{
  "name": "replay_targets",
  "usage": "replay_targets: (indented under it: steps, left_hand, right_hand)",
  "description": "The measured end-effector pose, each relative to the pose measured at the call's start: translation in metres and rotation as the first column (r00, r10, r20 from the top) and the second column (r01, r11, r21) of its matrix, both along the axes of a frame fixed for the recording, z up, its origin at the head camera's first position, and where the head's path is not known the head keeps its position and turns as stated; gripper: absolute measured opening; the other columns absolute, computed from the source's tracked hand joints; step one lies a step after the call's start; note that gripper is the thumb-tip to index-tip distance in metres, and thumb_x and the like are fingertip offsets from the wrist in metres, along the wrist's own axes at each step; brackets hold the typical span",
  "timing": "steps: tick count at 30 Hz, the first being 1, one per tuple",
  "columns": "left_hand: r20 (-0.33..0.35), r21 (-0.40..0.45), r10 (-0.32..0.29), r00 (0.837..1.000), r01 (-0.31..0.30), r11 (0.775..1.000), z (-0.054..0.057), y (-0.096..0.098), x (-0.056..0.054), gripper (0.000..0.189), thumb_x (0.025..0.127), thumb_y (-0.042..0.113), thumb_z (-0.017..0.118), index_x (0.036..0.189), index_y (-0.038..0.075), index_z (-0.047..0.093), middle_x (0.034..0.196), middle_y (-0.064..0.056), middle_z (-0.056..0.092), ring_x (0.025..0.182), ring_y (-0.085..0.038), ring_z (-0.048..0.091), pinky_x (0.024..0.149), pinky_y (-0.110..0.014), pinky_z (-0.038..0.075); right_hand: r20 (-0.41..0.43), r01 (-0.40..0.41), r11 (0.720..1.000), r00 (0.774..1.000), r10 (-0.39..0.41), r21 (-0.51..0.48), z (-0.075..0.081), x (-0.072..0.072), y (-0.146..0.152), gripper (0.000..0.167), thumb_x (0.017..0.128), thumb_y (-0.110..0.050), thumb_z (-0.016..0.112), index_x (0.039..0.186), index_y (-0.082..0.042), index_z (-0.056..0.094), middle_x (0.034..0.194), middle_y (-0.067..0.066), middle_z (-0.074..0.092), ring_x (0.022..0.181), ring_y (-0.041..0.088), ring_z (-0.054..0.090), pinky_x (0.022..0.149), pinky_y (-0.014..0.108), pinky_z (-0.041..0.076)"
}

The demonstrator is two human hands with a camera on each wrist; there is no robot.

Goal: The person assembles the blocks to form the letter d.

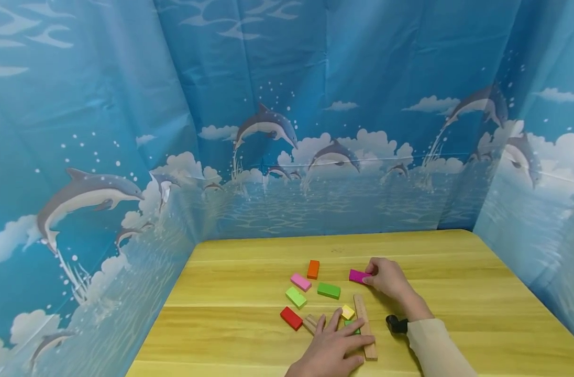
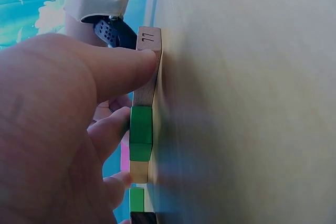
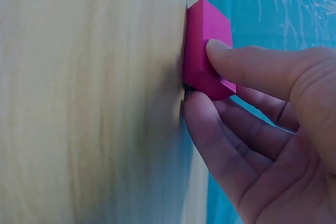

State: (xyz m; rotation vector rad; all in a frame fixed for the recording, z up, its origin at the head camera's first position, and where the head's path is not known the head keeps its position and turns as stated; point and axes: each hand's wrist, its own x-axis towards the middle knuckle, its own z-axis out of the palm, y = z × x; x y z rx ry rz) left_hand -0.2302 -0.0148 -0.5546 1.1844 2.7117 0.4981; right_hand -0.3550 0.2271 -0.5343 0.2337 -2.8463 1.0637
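On the yellow wood-grain worktop (image 1: 211, 285), the right hand (image 1: 389, 277) pinches a magenta rectangular block (image 1: 357, 276) by one end, thumb on one face and fingers beneath; whether the block touches the surface cannot be told. This block is right of the other coloured blocks, in the far half of the worktop. The left hand (image 1: 331, 348), fingers spread apart, reaches in from the near edge, its thumb touching a long pale wooden bar (image 1: 360, 309) and its other fingers over a dark green block (image 2: 140, 132). A small yellow block (image 1: 348, 312) sits just beside its fingertips, and slim wooden pieces (image 1: 309, 322) lie partly under them. Towards the left edge are a red block (image 1: 291, 318), a lime block (image 1: 296, 297) and a pink block (image 1: 300, 283); an orange block (image 1: 313, 269) lies nearest the far edge, with a bright green block (image 1: 329, 290) nearer. A dolphin-printed blue curtain (image 1: 277, 209) hangs behind the far edge.
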Motion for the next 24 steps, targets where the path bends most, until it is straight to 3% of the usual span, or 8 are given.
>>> replay_targets:
  steps: [10,13,18,24]
  left_hand:
    - [-0.008,0.009,0.0,1.0,0.0,1.0,0.003,0.0,-0.001,0.044,0.104,0.047,0.05,0.147,0.055,0.041,0.161,0.023,0.022,0.152,-0.032,0.012,0.107,-0.07,0.027]
    - [-0.003,0.001,0.002,1.0,-0.002,1.0,0.004,0.0,-0.001,0.044,0.104,0.048,0.05,0.147,0.055,0.041,0.161,0.024,0.021,0.152,-0.032,0.013,0.107,-0.07,0.027]
    - [0.005,-0.016,0.006,1.0,-0.006,1.0,0.004,0.0,0.0,0.045,0.103,0.048,0.05,0.146,0.056,0.041,0.161,0.025,0.021,0.152,-0.032,0.014,0.107,-0.07,0.028]
    - [0.012,0.001,0.0,1.0,0.0,1.0,0.003,0.0,-0.001,0.045,0.104,0.048,0.05,0.147,0.056,0.041,0.161,0.025,0.021,0.152,-0.032,0.013,0.107,-0.07,0.027]
  right_hand:
    - [0.014,-0.03,0.998,0.999,0.031,-0.052,0.01,0.001,-0.002,0.014,0.086,-0.004,0.077,0.084,-0.008,0.064,0.074,0.002,0.061,0.062,0.019,0.053,0.056,0.034,0.046]
    - [0.039,-0.05,0.995,0.998,0.053,-0.083,0.011,0.004,-0.004,0.011,0.087,-0.002,0.075,0.096,-0.005,0.069,0.079,0.004,0.064,0.065,0.019,0.058,0.056,0.034,0.049]
    - [0.086,-0.077,0.994,0.993,0.084,-0.081,0.01,0.008,-0.007,0.037,0.089,0.001,0.07,0.126,-0.004,0.066,0.09,0.007,0.066,0.074,0.018,0.062,0.062,0.034,0.052]
    - [0.116,-0.122,0.988,0.985,0.132,-0.091,0.009,0.006,-0.004,0.053,0.09,0.005,0.059,0.141,-0.009,0.057,0.088,0.008,0.065,0.066,0.022,0.057,0.055,0.033,0.044]
